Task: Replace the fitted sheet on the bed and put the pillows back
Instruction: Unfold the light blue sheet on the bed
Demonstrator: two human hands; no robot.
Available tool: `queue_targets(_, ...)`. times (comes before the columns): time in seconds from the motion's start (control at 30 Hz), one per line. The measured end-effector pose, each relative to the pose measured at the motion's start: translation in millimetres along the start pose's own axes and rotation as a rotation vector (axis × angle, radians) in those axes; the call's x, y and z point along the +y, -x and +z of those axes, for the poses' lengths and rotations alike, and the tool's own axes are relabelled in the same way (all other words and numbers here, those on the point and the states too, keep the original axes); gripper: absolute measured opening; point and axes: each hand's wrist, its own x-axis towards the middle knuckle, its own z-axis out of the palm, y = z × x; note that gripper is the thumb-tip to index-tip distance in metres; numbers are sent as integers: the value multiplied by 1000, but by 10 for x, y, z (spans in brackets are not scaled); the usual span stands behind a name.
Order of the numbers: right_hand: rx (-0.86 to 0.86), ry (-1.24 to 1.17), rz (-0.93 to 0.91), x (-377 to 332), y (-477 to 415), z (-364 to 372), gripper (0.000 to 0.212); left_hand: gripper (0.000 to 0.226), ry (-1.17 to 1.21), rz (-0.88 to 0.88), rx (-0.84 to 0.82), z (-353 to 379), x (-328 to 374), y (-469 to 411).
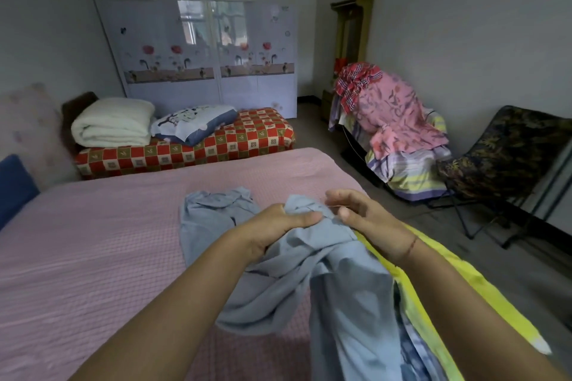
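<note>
Status: I held the bunched blue fitted sheet over the near edge of the bed, with part of it lying on the pink cover.

- **Left hand**: fingers curled, gripping a fold.
- **Right hand**: at the fabric edge, fingers loosely curved; I could not tell whether it pinched.

I judged the task early: sheet not spread, no corner fitted. A patterned pillow lay well apart on the checked bench. No legible labels or writing.
</note>
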Motion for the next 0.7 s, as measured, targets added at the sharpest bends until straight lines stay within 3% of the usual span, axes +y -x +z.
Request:
queue_targets(0.1,411,-56,-119,83,376,95,50,33,231,-24,198,37,-86,-36)
queue_targets(0.17,539,-148,-114,141,634,241,63,33,326,-4,288,12,-130,-55)
queue_targets(0.27,455,-294,113,274,797,543,95,32,331,35,341,6,-186,-68)
queue_targets(0.33,377,-276,228,332,754,644,102,33,312,34,342,41,-225,-63)
queue_targets(0.5,214,-188,319,210,466,665,96,36,308,49,259,88,-339,-5)
queue_targets(0.7,63,-560,427,-138,50,811,56,34,105,143,168,114,-272,229)
